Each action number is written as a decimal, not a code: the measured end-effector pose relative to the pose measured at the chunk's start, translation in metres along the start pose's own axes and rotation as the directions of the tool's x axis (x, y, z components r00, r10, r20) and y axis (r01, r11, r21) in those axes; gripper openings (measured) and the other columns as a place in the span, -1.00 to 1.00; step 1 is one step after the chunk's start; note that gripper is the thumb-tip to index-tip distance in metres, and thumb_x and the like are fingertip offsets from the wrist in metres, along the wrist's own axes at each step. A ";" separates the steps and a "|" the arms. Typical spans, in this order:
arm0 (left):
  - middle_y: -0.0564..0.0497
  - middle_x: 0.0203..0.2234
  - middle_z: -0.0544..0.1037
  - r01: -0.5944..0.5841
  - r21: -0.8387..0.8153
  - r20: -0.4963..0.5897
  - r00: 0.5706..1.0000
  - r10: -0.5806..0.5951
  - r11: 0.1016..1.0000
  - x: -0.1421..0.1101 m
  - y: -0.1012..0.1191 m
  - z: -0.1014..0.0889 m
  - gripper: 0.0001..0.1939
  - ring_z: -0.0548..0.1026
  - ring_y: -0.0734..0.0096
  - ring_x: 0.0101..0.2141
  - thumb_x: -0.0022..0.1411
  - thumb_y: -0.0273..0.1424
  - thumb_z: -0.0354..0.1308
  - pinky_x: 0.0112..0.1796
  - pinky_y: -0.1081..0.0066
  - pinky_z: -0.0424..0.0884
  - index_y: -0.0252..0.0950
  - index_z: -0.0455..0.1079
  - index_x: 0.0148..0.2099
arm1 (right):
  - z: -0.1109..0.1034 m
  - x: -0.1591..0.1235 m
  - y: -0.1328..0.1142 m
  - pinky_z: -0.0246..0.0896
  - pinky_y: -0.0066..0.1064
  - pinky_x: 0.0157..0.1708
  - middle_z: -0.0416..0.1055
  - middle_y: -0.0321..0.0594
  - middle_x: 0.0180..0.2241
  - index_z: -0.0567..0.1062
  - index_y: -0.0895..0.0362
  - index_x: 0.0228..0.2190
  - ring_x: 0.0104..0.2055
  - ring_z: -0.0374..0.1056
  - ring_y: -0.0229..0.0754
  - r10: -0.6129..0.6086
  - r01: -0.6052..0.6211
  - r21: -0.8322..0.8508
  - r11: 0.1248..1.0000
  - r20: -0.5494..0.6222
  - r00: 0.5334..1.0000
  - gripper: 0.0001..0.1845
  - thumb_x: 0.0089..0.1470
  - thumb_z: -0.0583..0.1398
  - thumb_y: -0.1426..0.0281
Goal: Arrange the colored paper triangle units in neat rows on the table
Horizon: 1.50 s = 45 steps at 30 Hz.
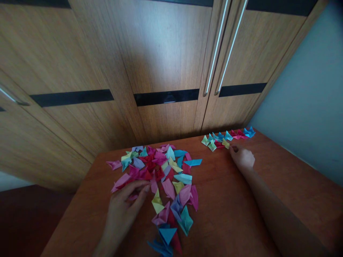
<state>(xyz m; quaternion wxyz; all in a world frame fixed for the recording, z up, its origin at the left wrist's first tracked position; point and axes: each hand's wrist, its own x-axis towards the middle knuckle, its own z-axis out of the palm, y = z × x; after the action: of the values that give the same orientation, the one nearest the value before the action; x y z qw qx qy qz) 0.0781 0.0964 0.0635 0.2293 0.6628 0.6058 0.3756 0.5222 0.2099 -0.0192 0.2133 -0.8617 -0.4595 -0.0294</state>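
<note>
Many small folded paper boats in pink, red, blue, green and yellow lie in a loose pile [160, 160] on the brown table. At the pile's left side is my left hand [127, 203], thumb and forefinger pinched at the edge of a pink paper boat [153, 184]. My right hand [243, 158] reaches to the far right, its fingertips closed at a yellow paper boat [225, 143]. That boat stands beside a red paper boat [219, 144] and a pale green paper boat [212, 146], in front of a longer row of upright boats [220, 136].
Behind the brown table [214, 200] stands a wooden wardrobe [166, 46] with long metal handles [232, 46]. A pale wall [302, 96] borders the table's right side. Blue folded pieces [168, 235] lie at the near end of the pile.
</note>
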 end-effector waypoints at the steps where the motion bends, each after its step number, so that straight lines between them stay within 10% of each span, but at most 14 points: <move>1: 0.06 -0.28 0.64 0.005 -0.007 0.006 1.000 -0.005 1.000 0.000 0.000 0.000 -0.79 0.58 0.32 -0.25 0.19 -0.20 0.17 -0.28 0.47 0.50 -0.17 0.52 -0.22 | 0.000 0.000 0.000 0.20 -0.35 -0.38 0.52 -0.08 -0.32 0.57 -0.03 -0.15 -0.30 0.42 -0.02 -0.002 0.002 0.001 1.000 0.001 1.000 -0.61 0.10 0.10 0.11; 15: 0.07 -0.30 0.65 0.025 0.022 0.009 1.000 -0.025 0.999 0.001 0.005 0.001 -0.79 0.59 0.33 -0.28 0.17 -0.19 0.16 -0.32 0.48 0.50 -0.16 0.54 -0.25 | -0.002 -0.002 0.003 -0.02 -0.42 -0.50 0.52 -0.11 -0.40 0.56 0.06 -0.20 -0.42 0.38 -0.10 -0.025 0.033 0.059 0.998 -0.137 0.990 -0.63 0.09 0.11 0.14; 26: 0.08 -0.31 0.65 0.006 0.014 0.023 1.000 -0.007 1.000 0.000 0.004 0.000 -0.80 0.59 0.36 -0.28 0.19 -0.21 0.15 -0.32 0.51 0.50 -0.16 0.53 -0.25 | 0.001 -0.039 -0.052 0.06 -0.47 -0.50 0.55 -0.27 -0.33 0.45 -0.05 -0.02 -0.36 0.43 -0.15 -0.410 0.410 0.015 0.912 -0.017 0.912 -0.61 0.16 0.10 0.14; 45: 0.04 -0.30 0.65 -0.002 0.037 0.051 0.999 0.000 0.999 0.001 0.002 -0.001 -0.77 0.59 0.30 -0.27 0.23 -0.21 0.11 -0.28 0.43 0.51 -0.18 0.52 -0.22 | 0.007 -0.032 -0.044 0.22 -0.41 -0.39 0.54 -0.22 -0.21 0.51 -0.04 -0.08 -0.29 0.45 -0.10 -0.365 0.365 0.004 0.931 0.001 0.931 -0.65 0.15 0.08 0.21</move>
<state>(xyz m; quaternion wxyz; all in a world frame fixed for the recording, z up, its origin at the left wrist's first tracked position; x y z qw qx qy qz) 0.0789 0.0969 0.0658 0.2320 0.6766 0.6064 0.3474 0.4674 0.2084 -0.0182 0.2056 -0.7610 -0.6117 -0.0669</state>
